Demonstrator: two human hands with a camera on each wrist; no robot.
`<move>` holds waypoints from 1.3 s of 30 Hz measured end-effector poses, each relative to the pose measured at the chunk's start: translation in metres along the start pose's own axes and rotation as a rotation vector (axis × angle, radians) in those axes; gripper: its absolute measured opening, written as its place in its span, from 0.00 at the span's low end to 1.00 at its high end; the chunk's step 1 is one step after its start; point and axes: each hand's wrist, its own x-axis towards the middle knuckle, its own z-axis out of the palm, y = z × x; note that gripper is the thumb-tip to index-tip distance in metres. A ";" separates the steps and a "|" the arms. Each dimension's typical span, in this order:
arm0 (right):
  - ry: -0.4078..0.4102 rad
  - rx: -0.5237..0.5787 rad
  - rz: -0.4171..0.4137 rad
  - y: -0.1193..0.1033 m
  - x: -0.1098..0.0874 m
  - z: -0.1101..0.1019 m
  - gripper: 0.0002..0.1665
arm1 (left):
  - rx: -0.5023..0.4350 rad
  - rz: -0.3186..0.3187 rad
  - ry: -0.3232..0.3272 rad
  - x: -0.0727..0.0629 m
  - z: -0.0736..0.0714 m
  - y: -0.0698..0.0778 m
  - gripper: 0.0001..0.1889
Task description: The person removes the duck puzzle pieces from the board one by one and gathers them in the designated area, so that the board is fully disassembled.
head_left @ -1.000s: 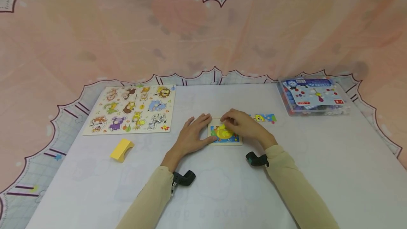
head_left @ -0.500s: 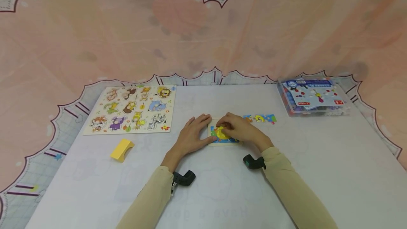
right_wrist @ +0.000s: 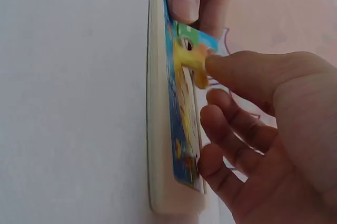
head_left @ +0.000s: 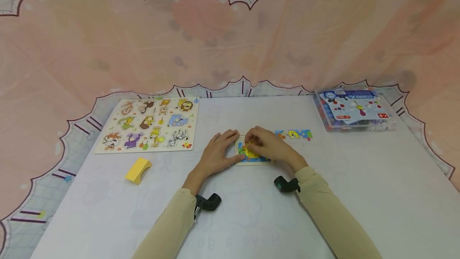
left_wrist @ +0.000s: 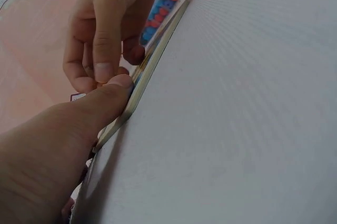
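Observation:
A small jigsaw puzzle board (head_left: 254, 164) with a pale frame and a blue and yellow picture lies between the hands. My left hand (head_left: 218, 154) steadies its left side, fingers extended and thumb resting on the lower left corner. Over the picture, my right hand (head_left: 270, 144) pinches a puzzle piece. In the right wrist view that yellow, green and blue puzzle piece (right_wrist: 196, 45) is tilted up from the board, the right thumb against it. Part of the picture is hidden beneath the right hand.
Several loose puzzle pieces (head_left: 294, 134) lie in a row behind the right hand. At the left are an animal puzzle board (head_left: 167, 111) and a yellow arch block (head_left: 138, 171). A clear plastic box (head_left: 355, 109) stands at the back right.
My right hand has shifted slightly left over the board, uncovering more of the loose row behind it. My left hand has stayed in place.

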 end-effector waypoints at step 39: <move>0.196 0.125 0.100 0.015 -0.007 -0.016 0.07 | 0.008 0.006 -0.017 0.001 -0.004 0.002 0.39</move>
